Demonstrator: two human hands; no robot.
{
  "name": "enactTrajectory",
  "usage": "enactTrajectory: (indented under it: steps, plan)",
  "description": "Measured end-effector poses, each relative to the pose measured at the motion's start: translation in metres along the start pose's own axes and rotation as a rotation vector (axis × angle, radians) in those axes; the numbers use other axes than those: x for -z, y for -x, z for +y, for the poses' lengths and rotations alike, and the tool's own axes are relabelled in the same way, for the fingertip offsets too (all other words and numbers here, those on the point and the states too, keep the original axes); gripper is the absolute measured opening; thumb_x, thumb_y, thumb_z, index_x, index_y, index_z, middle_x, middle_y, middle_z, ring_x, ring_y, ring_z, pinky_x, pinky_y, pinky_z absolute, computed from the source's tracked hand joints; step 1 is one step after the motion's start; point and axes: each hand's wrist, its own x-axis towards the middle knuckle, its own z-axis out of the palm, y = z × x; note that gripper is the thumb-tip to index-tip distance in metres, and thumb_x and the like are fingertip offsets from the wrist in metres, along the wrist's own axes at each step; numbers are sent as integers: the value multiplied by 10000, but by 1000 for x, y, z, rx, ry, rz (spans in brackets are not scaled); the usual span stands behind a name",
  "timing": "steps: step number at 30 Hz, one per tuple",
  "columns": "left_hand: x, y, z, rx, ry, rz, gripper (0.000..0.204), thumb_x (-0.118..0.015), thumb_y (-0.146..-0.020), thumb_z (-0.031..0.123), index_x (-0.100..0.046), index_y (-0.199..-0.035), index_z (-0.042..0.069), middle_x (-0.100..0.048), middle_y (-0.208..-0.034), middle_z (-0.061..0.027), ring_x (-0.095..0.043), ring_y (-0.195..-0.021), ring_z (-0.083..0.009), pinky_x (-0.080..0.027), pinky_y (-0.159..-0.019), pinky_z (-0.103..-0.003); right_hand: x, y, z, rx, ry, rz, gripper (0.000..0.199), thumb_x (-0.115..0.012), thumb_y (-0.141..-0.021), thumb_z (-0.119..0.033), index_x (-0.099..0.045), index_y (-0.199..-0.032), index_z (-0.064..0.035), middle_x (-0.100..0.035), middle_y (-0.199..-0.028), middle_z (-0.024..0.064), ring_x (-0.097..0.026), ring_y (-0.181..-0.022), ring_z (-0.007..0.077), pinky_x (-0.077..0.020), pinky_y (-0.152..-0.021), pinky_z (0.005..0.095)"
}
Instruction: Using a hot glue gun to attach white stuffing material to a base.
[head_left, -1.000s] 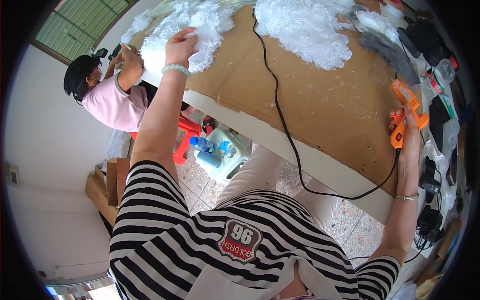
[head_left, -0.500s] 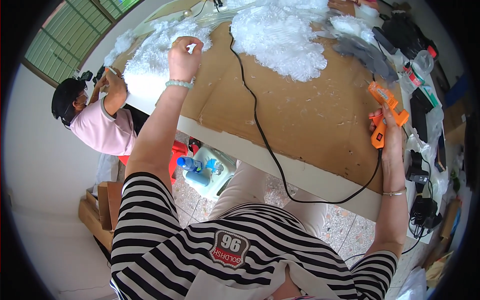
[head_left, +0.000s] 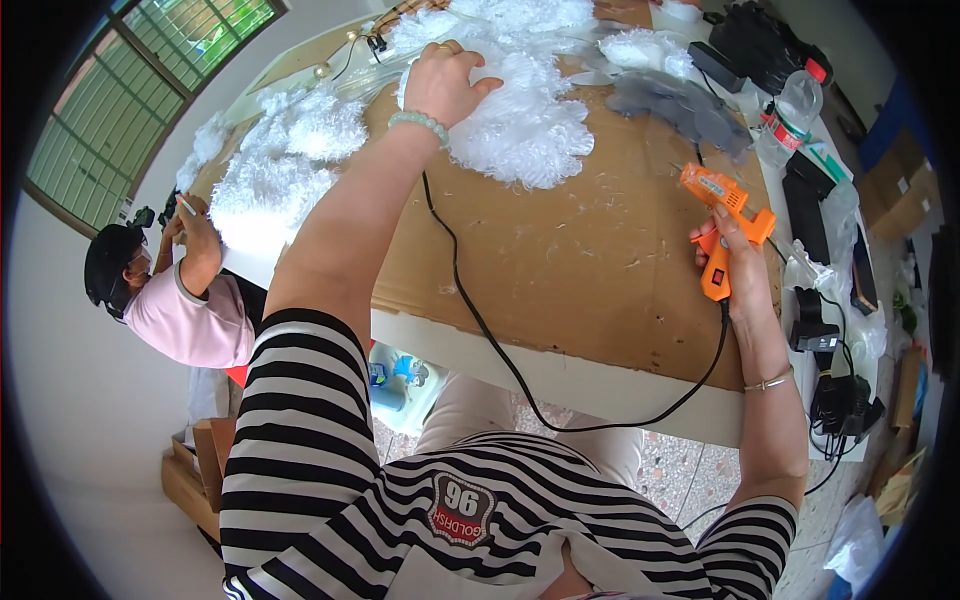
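Observation:
My right hand (head_left: 738,262) is wrapped round the handle of an orange hot glue gun (head_left: 715,185) over the right side of the cardboard. The gun's nozzle points away from me, and a black cord (head_left: 470,310) runs from its handle across the table's near edge. My left hand (head_left: 445,85) reaches over the near left side of a white feathery heap (head_left: 530,130), thumb apart from the fingers. Nothing shows in it, though its fingertips are partly hidden. Another white fluffy heap (head_left: 275,165) lies to the left of that arm.
Brown cardboard (head_left: 560,260) covers the table. Grey translucent pieces (head_left: 680,105) lie at the far right, near a clear bottle (head_left: 795,110) with a red cap. Black adapters (head_left: 840,400) and cables hang along the right edge. At the left sits a person in pink (head_left: 190,315).
My left hand has moved right, from above the left heap to the middle one, and its pinched fingers have opened. My right hand keeps hold of the glue gun.

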Motion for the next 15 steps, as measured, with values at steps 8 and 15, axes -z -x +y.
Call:
enactTrajectory:
  steps: [8,15]
  plan:
    - [-14,-21,-8,42,-136,-177,107,-669,-724,219,-690,-758,119,-647,-820,-70,-588,-822,-282,-477,-759,-359,-1,-1,0,16,0,-22,291,-557,-874,-342,-575,-847,-53,-591,-748,70,-535,-633,116,-440,-561,251]
    - [9,-54,6,257,508,-209,212,-643,-807,228,-665,-917,48,-686,-864,-90,-648,-783,-209,-432,-871,-331,9,-7,7,7,-77,-36,290,-569,-866,-338,-572,-880,-49,-600,-772,72,-552,-657,123,-452,-571,265]
